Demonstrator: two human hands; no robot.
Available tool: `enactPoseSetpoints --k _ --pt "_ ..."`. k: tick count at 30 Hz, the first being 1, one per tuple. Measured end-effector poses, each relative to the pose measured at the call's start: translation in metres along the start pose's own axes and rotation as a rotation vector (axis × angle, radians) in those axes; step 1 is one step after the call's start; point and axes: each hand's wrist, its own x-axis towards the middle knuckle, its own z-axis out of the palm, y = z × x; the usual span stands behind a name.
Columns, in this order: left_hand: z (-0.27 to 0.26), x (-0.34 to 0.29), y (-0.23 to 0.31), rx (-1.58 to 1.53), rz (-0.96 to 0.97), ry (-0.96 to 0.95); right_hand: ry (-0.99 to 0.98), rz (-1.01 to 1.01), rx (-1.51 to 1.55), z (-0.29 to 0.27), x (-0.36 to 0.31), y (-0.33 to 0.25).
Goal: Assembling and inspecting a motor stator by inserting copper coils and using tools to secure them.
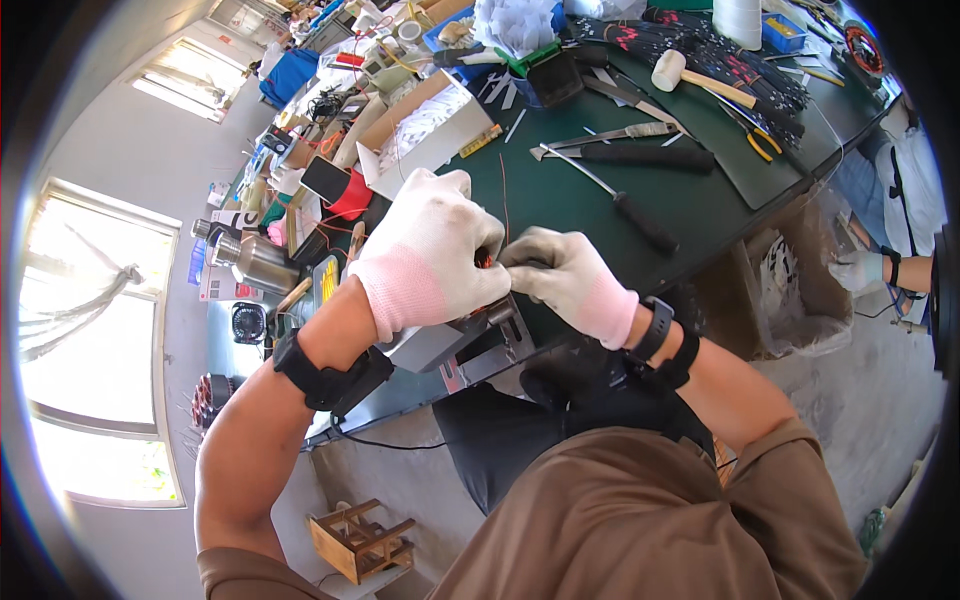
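Observation:
My left hand (435, 245), in a white glove with a pink cuff, curls its fingers round a copper-orange bundle of wire (484, 259) that shows only in the gap beside the thumb. Against it, my right hand (562, 275), gloved alike with greyed fingertips, is closed in a pinch; what lies between its fingers is hidden. A thin copper strand (504, 190) runs up the bench from between the hands. Beneath them sits a grey metal block (425, 345), with a slotted metal bracket (512, 340) at the bench edge. My left hand covers most of this block.
On the dark green bench (480, 215) lie a screwdriver (645, 220), large shears (630, 153), a mallet (720, 85) and pliers (757, 135). A carton of white pieces (425, 125) and steel bottles (262, 260) stand left. Another person's gloved hand (857, 271) is by a lined box (800, 300).

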Motion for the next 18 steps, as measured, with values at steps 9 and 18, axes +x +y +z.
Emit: enactPoseSetpoints --k 9,18 --pt "0.005 0.000 0.002 -0.036 0.030 0.039 -0.354 0.291 0.296 0.002 0.013 -0.022" --pt "0.004 0.000 0.007 -0.027 0.085 0.049 -0.360 0.416 0.219 0.000 0.014 -0.031"
